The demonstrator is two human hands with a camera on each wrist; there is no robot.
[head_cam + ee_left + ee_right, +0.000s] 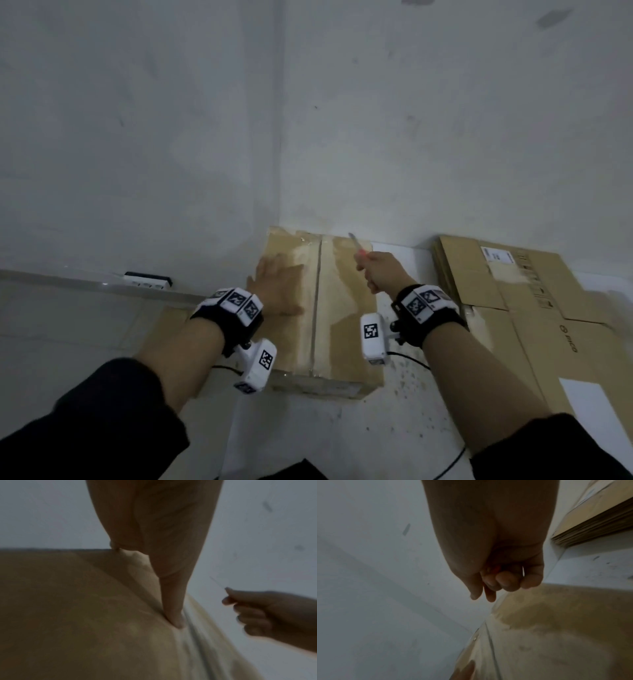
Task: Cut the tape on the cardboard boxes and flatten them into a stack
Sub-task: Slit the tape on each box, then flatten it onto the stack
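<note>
A closed cardboard box [342, 308] stands in the wall corner, with clear tape [317, 301] along its centre seam. My left hand [277, 287] lies flat on the box's left flap, fingers straight, thumb pressed on the cardboard [175, 620]. My right hand [380, 272] hovers above the right flap near the far edge and grips a red-handled knife [358, 246], blade pointing up and away toward the wall. In the left wrist view the right hand [254, 612] holds the thin blade [217, 582] clear of the box. The fingers [505, 580] curl round the red handle.
A stack of flattened cardboard boxes [513, 294] lies on the floor to the right, against the wall. A white power strip [145, 279] sits on the ledge at the left. Another flat cardboard sheet [161, 325] lies under the box's left side. Thin cables [411, 359] trail on the speckled floor.
</note>
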